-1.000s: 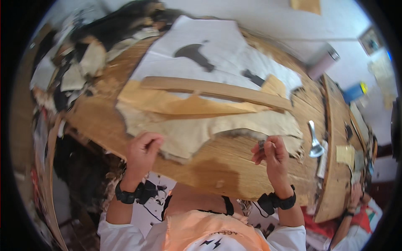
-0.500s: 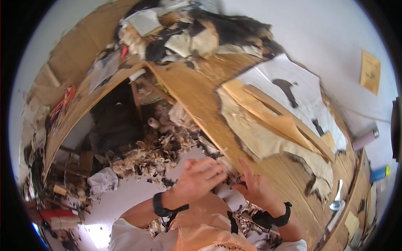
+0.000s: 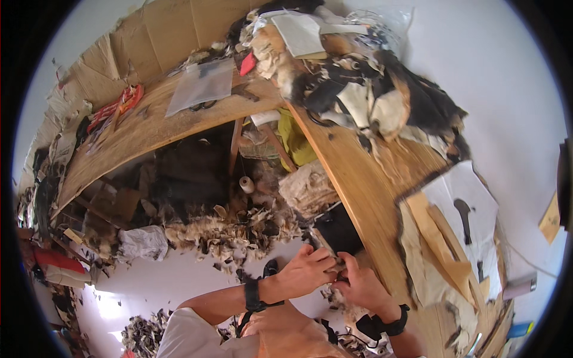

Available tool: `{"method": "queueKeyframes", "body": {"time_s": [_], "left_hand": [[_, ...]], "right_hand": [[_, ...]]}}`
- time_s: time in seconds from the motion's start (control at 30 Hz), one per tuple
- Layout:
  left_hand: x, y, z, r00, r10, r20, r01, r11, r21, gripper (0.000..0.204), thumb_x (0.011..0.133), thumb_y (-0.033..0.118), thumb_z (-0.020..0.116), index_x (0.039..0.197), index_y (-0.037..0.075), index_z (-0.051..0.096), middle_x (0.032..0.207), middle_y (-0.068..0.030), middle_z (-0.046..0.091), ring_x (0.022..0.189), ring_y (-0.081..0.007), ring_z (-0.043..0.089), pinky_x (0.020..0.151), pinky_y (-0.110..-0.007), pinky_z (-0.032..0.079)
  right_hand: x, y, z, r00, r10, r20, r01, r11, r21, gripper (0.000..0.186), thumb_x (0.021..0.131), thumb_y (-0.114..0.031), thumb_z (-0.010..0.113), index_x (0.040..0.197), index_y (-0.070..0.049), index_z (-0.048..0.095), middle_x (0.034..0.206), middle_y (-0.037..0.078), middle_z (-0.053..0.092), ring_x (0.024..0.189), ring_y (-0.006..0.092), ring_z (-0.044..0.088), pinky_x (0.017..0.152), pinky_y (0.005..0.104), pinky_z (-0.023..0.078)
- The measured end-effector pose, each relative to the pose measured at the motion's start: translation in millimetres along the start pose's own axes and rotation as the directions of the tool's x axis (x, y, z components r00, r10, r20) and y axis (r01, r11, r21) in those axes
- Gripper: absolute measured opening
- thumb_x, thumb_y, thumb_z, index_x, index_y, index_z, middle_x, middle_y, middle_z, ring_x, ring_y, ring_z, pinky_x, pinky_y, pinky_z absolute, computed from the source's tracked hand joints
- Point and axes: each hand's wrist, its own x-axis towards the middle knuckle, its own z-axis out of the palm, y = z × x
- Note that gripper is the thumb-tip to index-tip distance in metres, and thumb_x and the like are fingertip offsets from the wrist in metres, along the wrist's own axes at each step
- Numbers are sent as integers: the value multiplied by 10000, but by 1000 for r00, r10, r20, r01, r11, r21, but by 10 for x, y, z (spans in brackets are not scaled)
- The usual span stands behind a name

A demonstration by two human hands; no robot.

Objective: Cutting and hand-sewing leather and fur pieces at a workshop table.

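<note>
My left hand [image 3: 305, 273] and my right hand [image 3: 363, 285] meet in front of my body, near the inner edge of the wooden bench [image 3: 340, 173]. The fingers of both are bent, their tips pressed together. Something small and dark shows between them, too small and covered to name. Dark straps go round both wrists. To the right of my hands a pale hide [image 3: 427, 283] with a dark furry edge lies on the bench, with tan paper strips [image 3: 439, 253] over it. White sheeting [image 3: 477, 209] beside it carries a dark metal tool [image 3: 463, 219].
Fur pelts [image 3: 382, 89] are heaped at the bench's far corner. A clear plastic sheet [image 3: 203, 86] lies on the far bench. Below are fur scraps [image 3: 239, 230], a thread cone [image 3: 246, 185] and a white crumpled bag [image 3: 143, 243]. A bottle [image 3: 519, 287] lies at far right.
My hands have come together, and their spread or stretched fingers are now bent and touching. The view has turned left, so the bench and hide appear farther right.
</note>
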Motion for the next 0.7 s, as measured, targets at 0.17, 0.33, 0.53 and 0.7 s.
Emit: {"method": "queueKeyframes", "body": {"time_s": [0.17,0.33,0.53,0.7], "left_hand": [[-309,-1117,-55,983,-181,22,182,960,-212,129,611,126,622,734,164,634,838,21,538,849,-178,510,714,-316,389],[-662,-2402,132,739,-658,-142,518,691,-504,103,729,107,639,827,90,664,743,-82,609,728,-254,587,643,-359,454],[-941,-3846,746,210,-977,48,710,118,-694,144,818,148,596,922,64,647,809,-95,648,735,-196,616,663,-289,464],[-719,-4793,1412,127,-992,1,307,39,-951,241,877,235,557,1041,65,602,952,-81,651,827,-157,599,747,-280,442]], "right_hand": [[1219,-225,148,995,-47,83,47,999,-5,665,765,-134,664,1301,-5,291,784,201,628,734,376,624,627,430,486],[2008,-244,105,986,49,-160,-41,998,56,584,786,-121,647,1285,-28,358,760,197,606,710,362,617,603,401,491],[2264,-99,-111,920,171,-352,-99,972,214,412,824,-88,607,1205,-20,468,610,63,449,573,139,583,507,293,441],[2205,-71,-247,903,223,-366,-213,975,68,343,809,-56,598,1141,-10,525,586,47,455,536,122,557,504,243,431]]}}
